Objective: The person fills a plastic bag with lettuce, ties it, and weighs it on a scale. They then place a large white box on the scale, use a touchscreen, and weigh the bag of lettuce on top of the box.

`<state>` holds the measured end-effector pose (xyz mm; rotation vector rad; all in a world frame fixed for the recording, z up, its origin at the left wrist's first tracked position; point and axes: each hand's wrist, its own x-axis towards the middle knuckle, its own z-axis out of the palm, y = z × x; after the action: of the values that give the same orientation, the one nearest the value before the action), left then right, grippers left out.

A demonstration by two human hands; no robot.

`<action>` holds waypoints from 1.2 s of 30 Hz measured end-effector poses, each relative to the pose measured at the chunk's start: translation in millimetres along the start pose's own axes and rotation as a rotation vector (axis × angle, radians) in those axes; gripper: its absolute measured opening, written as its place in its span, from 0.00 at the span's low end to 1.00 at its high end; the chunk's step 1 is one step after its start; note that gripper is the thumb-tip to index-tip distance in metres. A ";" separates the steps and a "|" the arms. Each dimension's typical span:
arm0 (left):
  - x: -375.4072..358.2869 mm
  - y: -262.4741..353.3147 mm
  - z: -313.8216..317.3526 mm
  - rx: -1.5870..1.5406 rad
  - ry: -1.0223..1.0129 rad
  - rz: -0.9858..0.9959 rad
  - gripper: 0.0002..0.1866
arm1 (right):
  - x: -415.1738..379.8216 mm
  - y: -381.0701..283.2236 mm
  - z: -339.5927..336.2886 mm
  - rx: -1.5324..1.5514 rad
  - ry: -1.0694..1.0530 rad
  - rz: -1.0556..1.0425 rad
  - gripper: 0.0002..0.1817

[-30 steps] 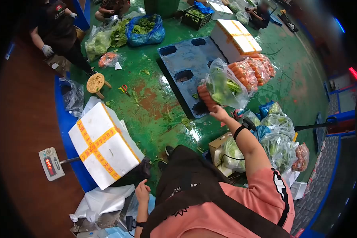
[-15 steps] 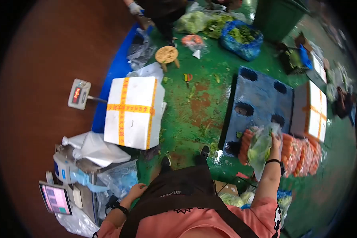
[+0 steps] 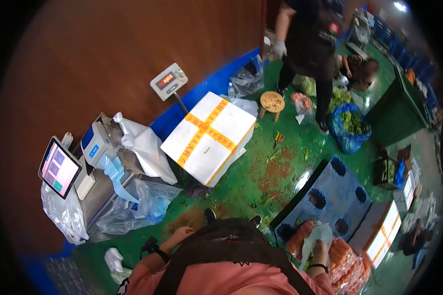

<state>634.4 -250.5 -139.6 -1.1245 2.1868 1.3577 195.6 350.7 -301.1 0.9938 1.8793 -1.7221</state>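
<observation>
My right hand (image 3: 321, 251) is closed on a clear plastic bag of leafy greens (image 3: 314, 236), low on the right of the head view. Bagged carrots (image 3: 343, 260) lie around it, beside the near end of a blue pallet (image 3: 327, 199). My left hand (image 3: 183, 233) hangs by the apron's left side, fingers loosely apart and holding nothing that I can see. Nearest to it is a bench with plastic bags (image 3: 145, 201) draped over its edge. A label printer (image 3: 96, 145) and a tablet screen (image 3: 60, 167) stand on that bench.
A taped white foam box (image 3: 209, 137) stands ahead, beside a scale display (image 3: 169, 81). Scissors (image 3: 278, 137) lie on the green floor near a round stool (image 3: 272, 102). Beyond are a standing person (image 3: 307, 44), a blue bag of greens (image 3: 349, 125) and a green bin (image 3: 401, 108).
My view has swung to the right, and the bench and foam box appear turned. The bag of greens stays in my right hand, now lower in view. The standing person shows more fully.
</observation>
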 end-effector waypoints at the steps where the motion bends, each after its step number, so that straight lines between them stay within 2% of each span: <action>1: -0.5 -10.4 -2.1 -0.052 0.001 -0.016 0.19 | -21.3 -37.7 14.5 -0.303 0.063 -0.259 0.12; 2: -3.6 -21.7 -5.2 -0.101 -0.008 -0.035 0.19 | -11.8 -57.7 10.7 -0.517 0.072 -0.389 0.09; 3: -4.9 -32.8 -9.3 -0.140 -0.028 -0.056 0.19 | -75.0 -114.3 46.3 -0.581 0.094 -0.192 0.11; 5: 0.7 -53.5 -16.9 -0.222 -0.064 -0.090 0.19 | -148.2 -169.0 95.1 -0.754 -0.023 -0.316 0.15; 7: 19.7 -100.6 -21.8 -0.159 -0.016 -0.014 0.19 | -239.7 -239.9 151.3 -1.144 -0.225 -0.334 0.17; 9: 23.1 -132.4 -32.8 -0.190 0.025 -0.020 0.19 | -243.5 -273.1 166.6 -1.232 -0.395 -0.636 0.17; 11: 26.0 -148.5 -45.1 -0.326 0.057 -0.101 0.18 | -299.3 -300.9 210.8 -0.963 -0.455 -0.568 0.13; 13: 17.5 -151.2 -66.2 -0.320 0.132 -0.079 0.17 | -317.4 -307.0 250.7 -0.617 -0.571 -0.511 0.10; 15: 12.1 -160.4 -85.4 -0.299 0.162 -0.105 0.17 | -357.3 -308.8 307.7 -0.531 -0.640 -0.437 0.08; 16: 9.8 -166.6 -94.0 -0.283 0.154 -0.138 0.17 | -354.1 -313.4 333.5 -0.697 -0.710 -0.640 0.10; 18: -2.0 -190.0 -97.0 -0.287 0.180 -0.180 0.17 | -370.2 -319.5 395.4 -0.755 -0.786 -0.742 0.12; 19: -2.7 -204.4 -96.1 -0.311 0.216 -0.187 0.17 | -394.5 -319.1 434.5 -0.650 -0.790 -0.643 0.11; 24: -46.4 -217.0 -97.9 -0.483 0.388 -0.243 0.16 | -465.1 -309.7 589.0 -1.069 -0.992 -0.879 0.13; 28: -74.8 -277.8 -33.6 -0.634 0.511 -0.290 0.16 | -477.5 -259.9 665.2 -1.256 -1.128 -1.004 0.17; 29: -83.6 -285.4 -16.7 -0.676 0.531 -0.307 0.16 | -480.5 -243.9 679.6 -1.397 -1.009 -1.012 0.20; 31: -106.3 -299.5 28.8 -0.969 0.512 -0.413 0.16 | -479.4 -211.3 699.1 -1.424 -1.015 -1.020 0.20; 33: -129.6 -282.1 42.7 -0.949 0.463 -0.501 0.17 | -457.9 -180.5 720.9 -1.473 -1.066 -0.863 0.21; 34: -146.3 -237.5 27.0 -0.782 0.421 -0.533 0.17 | -434.2 -155.3 731.3 -1.376 -1.110 -0.855 0.21; 35: -155.5 -207.8 23.1 -0.613 0.373 -0.564 0.17 | -417.0 -134.2 736.0 -1.315 -1.164 -0.927 0.20; 36: -155.5 -200.0 32.5 -0.608 0.378 -0.579 0.17 | -393.4 -112.0 743.6 -1.322 -1.136 -1.039 0.19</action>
<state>881.8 -199.5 -177.8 -2.1756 1.4467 1.6513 251.4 -461.9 -62.9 -1.3162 1.9511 -0.5427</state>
